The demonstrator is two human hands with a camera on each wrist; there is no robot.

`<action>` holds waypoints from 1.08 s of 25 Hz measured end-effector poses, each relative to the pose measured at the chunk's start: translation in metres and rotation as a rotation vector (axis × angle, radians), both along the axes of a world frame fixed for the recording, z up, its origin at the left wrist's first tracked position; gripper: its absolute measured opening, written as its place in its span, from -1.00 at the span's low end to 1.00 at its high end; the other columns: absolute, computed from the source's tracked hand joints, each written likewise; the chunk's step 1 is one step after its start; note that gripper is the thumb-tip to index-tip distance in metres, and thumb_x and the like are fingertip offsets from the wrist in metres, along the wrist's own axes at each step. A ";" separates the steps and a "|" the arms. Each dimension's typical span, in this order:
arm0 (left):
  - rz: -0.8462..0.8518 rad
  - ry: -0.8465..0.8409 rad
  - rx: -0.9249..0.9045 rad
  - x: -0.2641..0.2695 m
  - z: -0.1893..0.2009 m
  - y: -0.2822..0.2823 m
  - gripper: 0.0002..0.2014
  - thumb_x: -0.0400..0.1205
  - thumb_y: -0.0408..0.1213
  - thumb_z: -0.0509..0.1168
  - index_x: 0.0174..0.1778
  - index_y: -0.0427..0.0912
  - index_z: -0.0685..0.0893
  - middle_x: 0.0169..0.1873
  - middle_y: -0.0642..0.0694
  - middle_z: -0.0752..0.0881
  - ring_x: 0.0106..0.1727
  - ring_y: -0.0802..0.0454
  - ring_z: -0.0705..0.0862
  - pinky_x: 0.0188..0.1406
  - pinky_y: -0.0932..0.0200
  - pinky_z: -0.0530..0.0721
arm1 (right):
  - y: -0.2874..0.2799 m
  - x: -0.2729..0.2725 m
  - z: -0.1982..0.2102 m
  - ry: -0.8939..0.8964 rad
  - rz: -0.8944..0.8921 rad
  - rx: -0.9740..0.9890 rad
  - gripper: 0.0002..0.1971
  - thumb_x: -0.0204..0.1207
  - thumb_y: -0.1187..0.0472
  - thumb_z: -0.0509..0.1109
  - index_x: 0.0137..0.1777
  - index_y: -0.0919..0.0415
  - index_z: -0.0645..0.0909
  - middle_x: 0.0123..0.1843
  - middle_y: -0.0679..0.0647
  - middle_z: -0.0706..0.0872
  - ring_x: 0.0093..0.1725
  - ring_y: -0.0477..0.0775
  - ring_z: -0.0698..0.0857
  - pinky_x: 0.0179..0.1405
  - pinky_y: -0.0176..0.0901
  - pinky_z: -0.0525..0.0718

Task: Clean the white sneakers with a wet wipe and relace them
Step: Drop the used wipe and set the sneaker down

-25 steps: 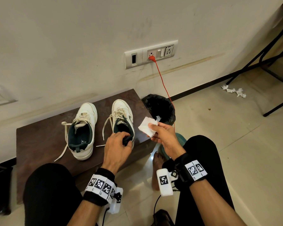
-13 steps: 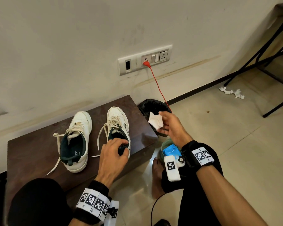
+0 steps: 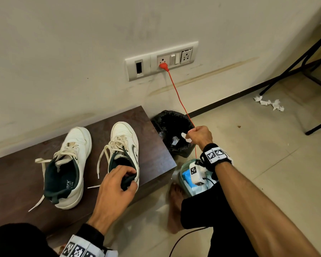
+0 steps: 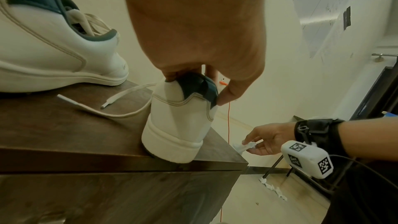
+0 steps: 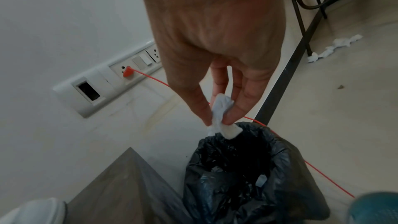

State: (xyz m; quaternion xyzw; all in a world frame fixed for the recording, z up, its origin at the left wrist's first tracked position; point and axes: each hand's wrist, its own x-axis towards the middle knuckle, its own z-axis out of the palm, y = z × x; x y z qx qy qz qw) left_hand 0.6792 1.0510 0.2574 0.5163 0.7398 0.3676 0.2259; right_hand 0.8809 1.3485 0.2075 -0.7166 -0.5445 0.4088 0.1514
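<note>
The wipe (image 5: 221,118), a crumpled damp scrap pinched at its top between thumb and fingertips of the right hand (image 3: 199,135), hangs just over the bin (image 3: 174,134); it looks limp and nearly weightless, so a light pinch should do. The right sneaker (image 3: 123,151) stands near the bench (image 3: 17,182) edge, the left hand (image 3: 115,184) gripping its padded heel collar, likely its firmest hold. The laces (image 3: 107,147) hang loose and floppy.

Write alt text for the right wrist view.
The right hand pinches a crumpled white wet wipe above a bin lined with a black plastic bag. Behind, a red cable is plugged into a white wall socket panel.
</note>
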 end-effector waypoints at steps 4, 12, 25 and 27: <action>0.016 0.015 -0.016 0.003 0.001 0.000 -0.79 0.47 -0.22 0.35 0.00 0.09 0.69 -0.09 0.23 0.68 0.04 0.24 0.63 0.03 0.13 0.59 | 0.015 -0.001 -0.005 0.070 -0.018 0.028 -0.86 0.42 0.06 0.67 -0.22 0.05 0.78 -0.05 0.04 0.88 0.00 0.17 0.85 0.23 0.02 0.82; 0.035 0.044 -0.034 0.006 0.001 0.000 -0.79 0.50 -0.23 0.38 0.04 0.06 0.70 -0.08 0.25 0.68 0.05 0.30 0.60 0.05 0.07 0.57 | 0.013 0.007 -0.003 0.093 -0.012 -0.005 -0.92 0.43 0.08 0.54 -0.18 0.07 0.80 -0.14 0.11 0.90 -0.02 0.19 0.89 0.17 0.11 0.88; -0.068 0.318 -0.001 -0.002 0.003 -0.022 -0.56 0.31 -0.47 0.57 0.12 -0.16 0.79 -0.06 -0.13 0.85 -0.09 -0.24 0.77 -0.02 0.04 0.60 | -0.175 -0.059 0.062 0.305 0.370 -0.148 -0.65 0.76 -0.08 0.39 0.04 0.23 0.72 -0.23 0.11 0.81 -0.38 -0.01 0.70 -0.39 -0.19 0.65; -0.052 0.314 0.013 -0.004 0.012 -0.031 -0.61 0.34 -0.39 0.52 0.12 -0.14 0.79 -0.05 -0.11 0.86 -0.07 -0.21 0.78 -0.03 0.00 0.69 | -0.198 -0.069 0.060 0.278 0.448 -0.158 -0.61 0.68 -0.22 0.45 0.11 0.15 0.68 -0.17 0.11 0.85 -0.34 -0.02 0.75 -0.35 -0.18 0.70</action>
